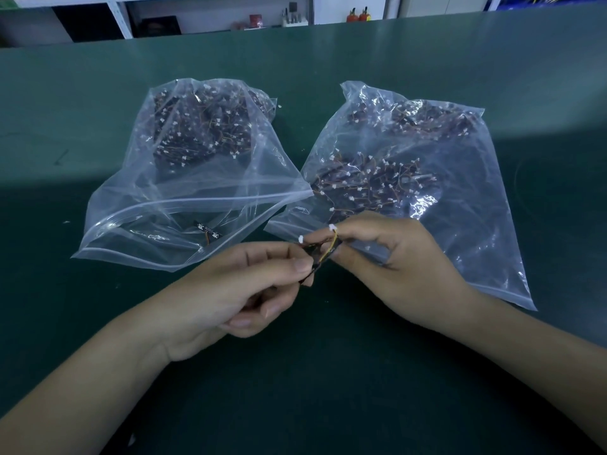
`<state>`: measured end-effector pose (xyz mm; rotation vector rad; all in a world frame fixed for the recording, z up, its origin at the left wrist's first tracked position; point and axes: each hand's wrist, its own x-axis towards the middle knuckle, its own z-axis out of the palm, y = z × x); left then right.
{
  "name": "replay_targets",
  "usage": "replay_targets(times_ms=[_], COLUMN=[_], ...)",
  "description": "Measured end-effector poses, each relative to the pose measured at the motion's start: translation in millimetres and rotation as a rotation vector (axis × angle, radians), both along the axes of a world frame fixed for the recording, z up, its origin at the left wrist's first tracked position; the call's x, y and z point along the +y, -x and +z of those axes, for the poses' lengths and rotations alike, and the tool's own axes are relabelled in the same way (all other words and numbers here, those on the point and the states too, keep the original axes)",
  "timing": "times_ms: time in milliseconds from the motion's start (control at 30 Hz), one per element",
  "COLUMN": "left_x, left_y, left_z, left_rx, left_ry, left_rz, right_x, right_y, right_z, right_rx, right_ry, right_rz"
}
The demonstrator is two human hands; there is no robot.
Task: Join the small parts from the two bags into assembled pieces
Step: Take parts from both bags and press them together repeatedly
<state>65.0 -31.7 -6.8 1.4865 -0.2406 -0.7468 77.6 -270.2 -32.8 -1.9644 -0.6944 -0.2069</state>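
Note:
Two clear zip bags lie on the green table. The left bag [184, 192] holds several small dark boards with wires, and one loose board [207, 230] lies near its open mouth. The right bag [410, 178] holds several similar wired parts with white connectors. In front of the bags, my left hand [249, 290] pinches a small dark part [313, 262] between thumb and forefinger. My right hand [394, 264] pinches a short yellow-and-orange wire with white connectors [331, 244] that meets that dark part. Both hands are close together above the table.
The green table [328, 372] stretches wide around the bags. Beyond its far edge stand white shelves [121, 18], a small holder of tools [294, 18] and two orange bottles [358, 15].

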Motion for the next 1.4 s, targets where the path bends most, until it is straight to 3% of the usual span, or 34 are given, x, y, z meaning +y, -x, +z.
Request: replay_targets(times_ms=[167, 333, 533, 700, 900, 967, 1100, 1400], left_x=[0.8, -3.2, -7.5, -10.2, -11.0, -11.3, -10.7, -11.6], left_y=[5.1, 3.8, 1.6, 4.2, 5.2, 4.5, 5.5, 7.4], left_z=[2.9, -4.7, -14.8, -12.4, -15.3, -18.4, -20.8, -17.3], left_rx=[-0.102, -0.446, -0.661, -0.714, -0.719, -0.732, -0.773, -0.796], left_ry=[0.113, -0.046, -0.228, -0.187, -0.204, -0.231, -0.250, -0.243], left_rz=[-0.134, 0.158, 0.368, 0.400, 0.349, 0.361, 0.372, 0.386], right_x=[-2.3, -2.9, -3.7, -2.1, -1.2, -0.6, 1.5, -2.7], right_y=[-5.8, -5.4, -2.7, -2.1, 2.1, 5.3, 6.4, 1.8], right_z=[-0.3, 0.6, -1.1, 1.1, 14.3, 16.0, 12.5, 9.6], right_rx=[-0.383, -0.565, -0.456, -0.266, 0.199, 0.200, 0.039, 0.130], right_ry=[0.328, 0.506, 0.538, 0.306, -0.163, -0.173, 0.004, -0.063], right_rz=[-0.055, 0.001, 0.062, -0.089, -0.081, -0.071, -0.110, 0.008])
